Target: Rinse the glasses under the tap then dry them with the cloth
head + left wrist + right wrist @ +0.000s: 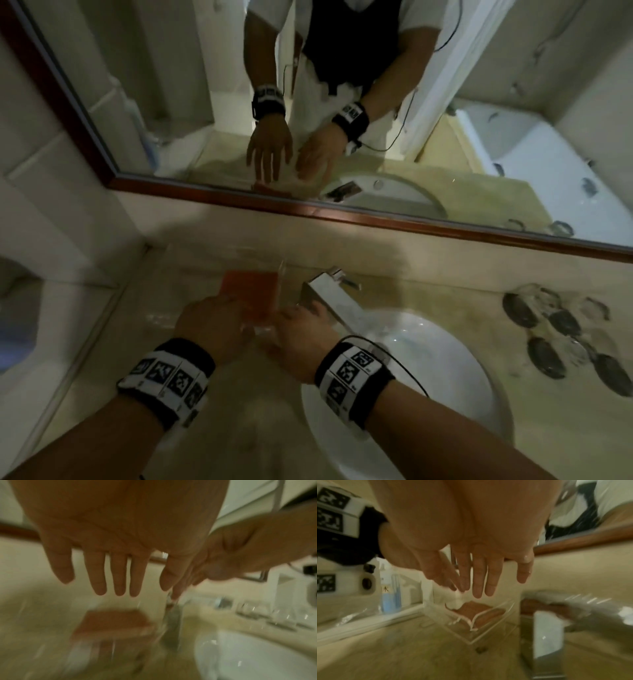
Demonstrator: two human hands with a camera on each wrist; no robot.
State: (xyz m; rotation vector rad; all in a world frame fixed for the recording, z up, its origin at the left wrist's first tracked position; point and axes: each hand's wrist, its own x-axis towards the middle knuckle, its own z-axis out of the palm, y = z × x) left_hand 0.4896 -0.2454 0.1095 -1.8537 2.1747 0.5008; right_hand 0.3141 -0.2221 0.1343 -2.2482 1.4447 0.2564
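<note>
An orange cloth [251, 291] lies in a clear plastic tray [281, 274] on the counter, left of the chrome tap [325, 291]. My left hand [214, 317] hovers over the cloth [111, 623] with fingers [118, 586] straight and spread, holding nothing. My right hand [299, 325] is beside it, between tray and tap, with fingers [479, 586] also straight above the tray [489, 628] and cloth [476, 612]. Several clear glasses [561, 329] stand on the counter right of the basin, blurred in the left wrist view [274, 618]. No water flow is visible.
The white basin [428, 370] sits below the tap [556, 615]. A mirror with a wooden frame [342, 209] runs along the back wall. A bottle of blue liquid [390, 599] stands at the far left by the wall. A toilet [20, 308] is at the left.
</note>
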